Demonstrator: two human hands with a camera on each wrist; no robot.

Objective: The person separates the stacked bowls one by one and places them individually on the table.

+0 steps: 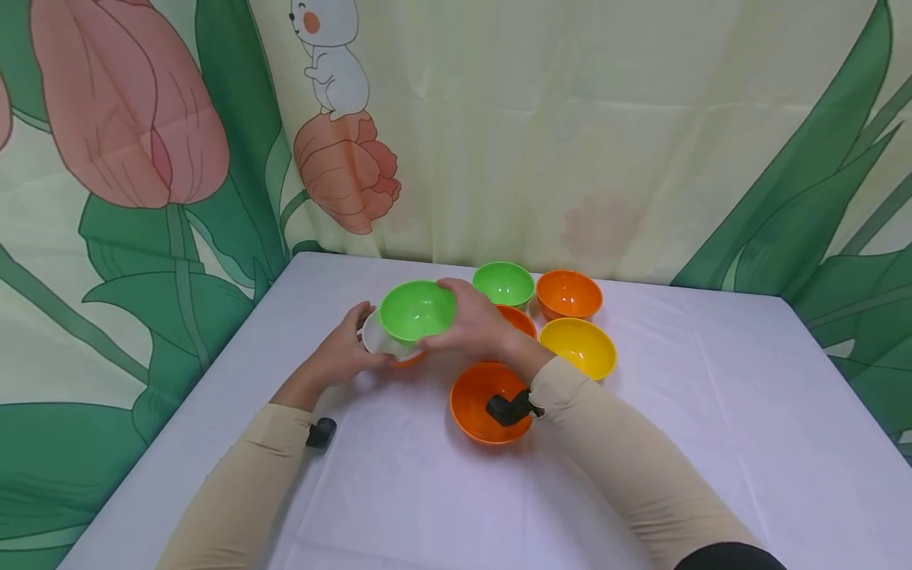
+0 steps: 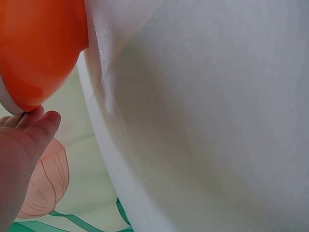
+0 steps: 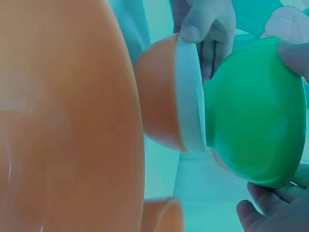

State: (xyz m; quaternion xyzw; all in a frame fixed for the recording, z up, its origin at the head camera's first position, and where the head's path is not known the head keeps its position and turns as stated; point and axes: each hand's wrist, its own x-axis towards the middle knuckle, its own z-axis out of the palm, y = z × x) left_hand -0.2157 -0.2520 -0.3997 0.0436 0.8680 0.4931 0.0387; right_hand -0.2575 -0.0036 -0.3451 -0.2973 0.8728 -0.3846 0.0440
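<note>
My left hand (image 1: 335,354) grips a white bowl (image 1: 378,338) nested in an orange bowl (image 3: 155,92), thumb on one side of the rim and fingers on the other. In the left wrist view, fingertips lie at the pale rim of that orange bowl (image 2: 41,43). Just above the nested pair, my right hand (image 1: 476,323) holds a green bowl (image 1: 418,311) by its rim, thumb and fingers spread across it. The right wrist view shows the green bowl's foot (image 3: 209,113) right at the white bowl's opening.
On the white-covered table (image 1: 413,491), an orange bowl (image 1: 473,404) stands below the right forearm. Behind it are another green bowl (image 1: 503,283), an orange bowl (image 1: 568,293), a yellow bowl (image 1: 580,348) and an orange bowl (image 1: 523,318) partly hidden by the right hand. A printed curtain (image 1: 534,142) hangs behind.
</note>
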